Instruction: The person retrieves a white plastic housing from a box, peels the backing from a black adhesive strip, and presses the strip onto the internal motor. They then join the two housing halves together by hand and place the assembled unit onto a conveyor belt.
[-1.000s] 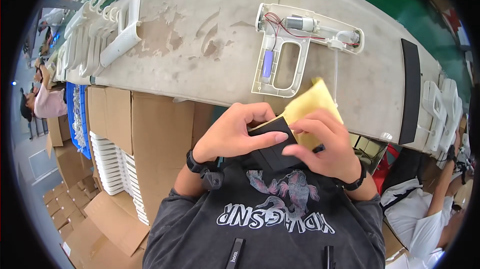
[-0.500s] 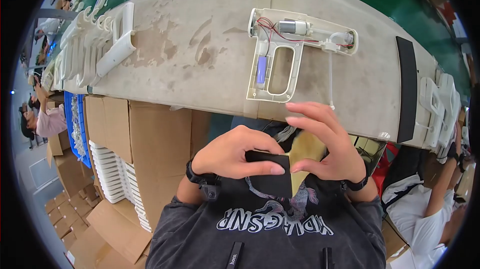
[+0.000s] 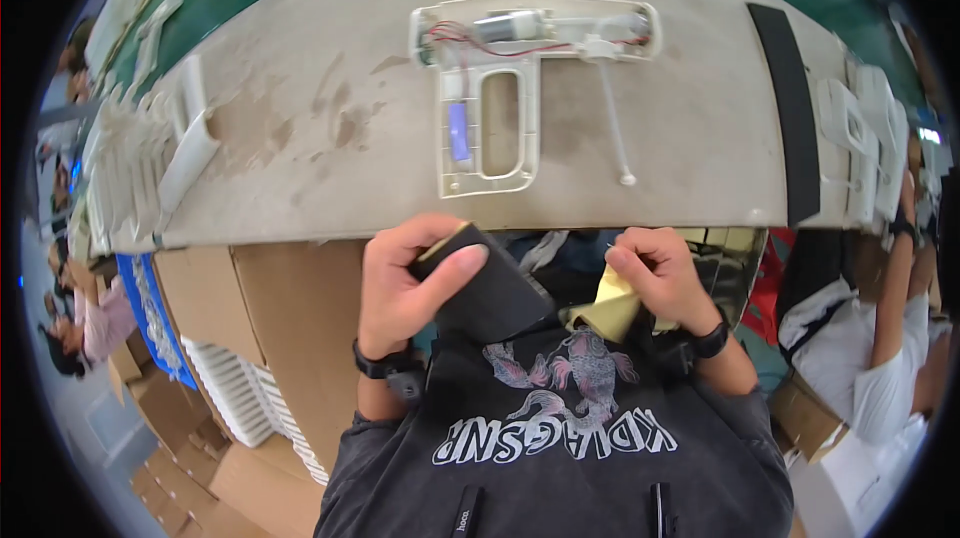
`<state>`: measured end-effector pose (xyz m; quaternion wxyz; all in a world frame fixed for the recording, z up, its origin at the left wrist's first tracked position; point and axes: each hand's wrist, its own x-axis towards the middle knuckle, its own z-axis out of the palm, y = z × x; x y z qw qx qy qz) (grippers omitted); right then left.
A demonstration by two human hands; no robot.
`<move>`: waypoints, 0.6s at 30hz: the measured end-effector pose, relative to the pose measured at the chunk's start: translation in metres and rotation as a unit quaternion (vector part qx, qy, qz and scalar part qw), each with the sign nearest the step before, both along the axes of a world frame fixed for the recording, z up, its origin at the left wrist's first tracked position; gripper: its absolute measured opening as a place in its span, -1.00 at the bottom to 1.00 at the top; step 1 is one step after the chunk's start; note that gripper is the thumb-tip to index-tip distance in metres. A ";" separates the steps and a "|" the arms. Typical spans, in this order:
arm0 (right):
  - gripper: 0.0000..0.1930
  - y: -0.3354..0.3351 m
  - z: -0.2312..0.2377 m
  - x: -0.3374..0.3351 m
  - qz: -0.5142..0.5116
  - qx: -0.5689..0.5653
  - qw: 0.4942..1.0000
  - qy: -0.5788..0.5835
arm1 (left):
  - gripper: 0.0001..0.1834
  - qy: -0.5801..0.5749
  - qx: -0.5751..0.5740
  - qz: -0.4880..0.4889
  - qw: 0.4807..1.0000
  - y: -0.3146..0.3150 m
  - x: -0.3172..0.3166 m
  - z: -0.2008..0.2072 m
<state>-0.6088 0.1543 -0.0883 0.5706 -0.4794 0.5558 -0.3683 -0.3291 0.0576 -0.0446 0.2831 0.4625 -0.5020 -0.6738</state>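
Pad (image 3: 492, 296) in left hand (image 3: 405, 283), yellow sheet (image 3: 608, 310) in right hand (image 3: 658, 273), before the table's (image 3: 330, 183) near edge.
The black pad's long axis slants from the left thumb down rightward, toward the sheet; whether they touch, I cannot tell. Left fingers pinch the pad; right fingers pinch the sheet's upper end. White housing (image 3: 530, 113) lies just inside that edge, nearer the left hand.

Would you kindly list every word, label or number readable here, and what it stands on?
Dark shirt: large white letters, upside down; wording withheld.
Left-side black tab over it: small pale lettering; wording withheld.
Black block in the left hand, yellow sheet in the right hand: no text I can make out.
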 end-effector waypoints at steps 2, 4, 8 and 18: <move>-0.74 0.032 -0.015 -0.041 0.026 0.137 0.989 0.058 | -0.77 0.044 0.002 -0.006 0.999 0.000 0.008 -0.019; -0.77 0.088 -0.051 -0.089 -0.053 0.270 0.956 0.097 | -0.69 0.066 0.004 -0.022 0.998 -0.002 0.007 -0.027; -0.71 0.299 -0.149 -0.219 -0.355 0.313 0.848 0.239 | -0.59 0.033 -0.018 -0.126 0.991 -0.001 -0.002 -0.035; -0.57 0.643 -0.139 -0.135 -0.460 0.628 0.447 0.440 | -0.57 -0.016 -0.010 -0.437 0.899 -0.009 -0.066 -0.023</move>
